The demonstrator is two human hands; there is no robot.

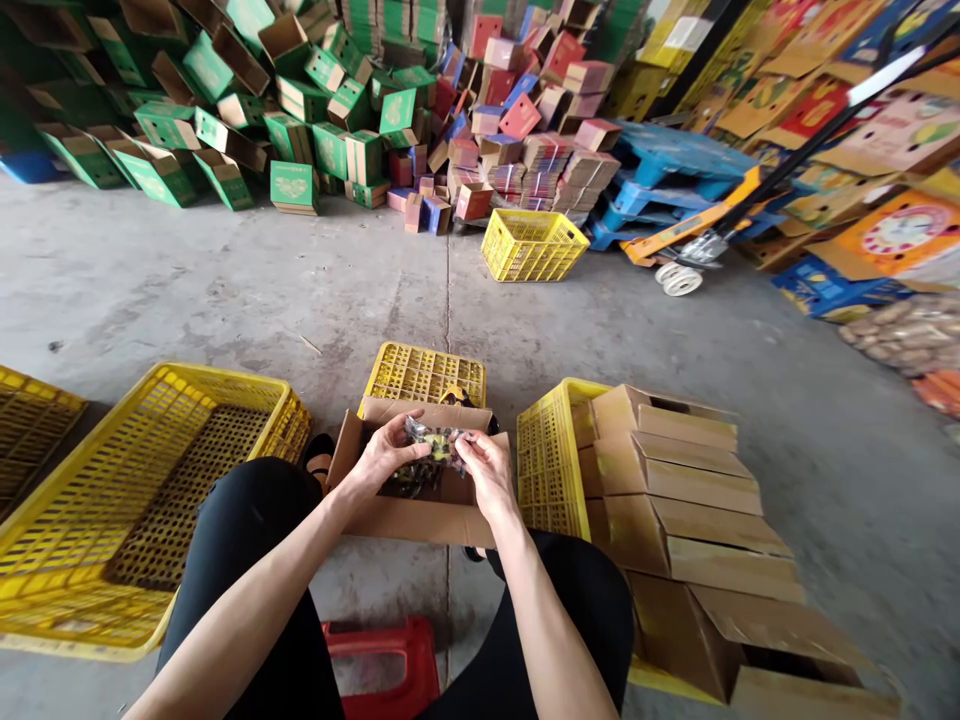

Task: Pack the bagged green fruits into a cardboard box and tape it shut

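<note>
Packet [436,440] over open carton [417,520]

Far left, on the floor: yellow crate [142,470]. Your left hand [384,455]: fingers closed on the packet's left end. Your right hand [489,470]: pinching its right end. The packet hangs above the carton's middle, between your knees. Right: second crate [547,460] holding stacked boxes [675,480].

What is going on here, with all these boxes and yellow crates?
A seated person grips a small clear packet with the left hand and the right hand, just above an open cardboard box at their knees. One yellow crate stands to their left; a second crate on their right holds stacked brown cartons.
</note>
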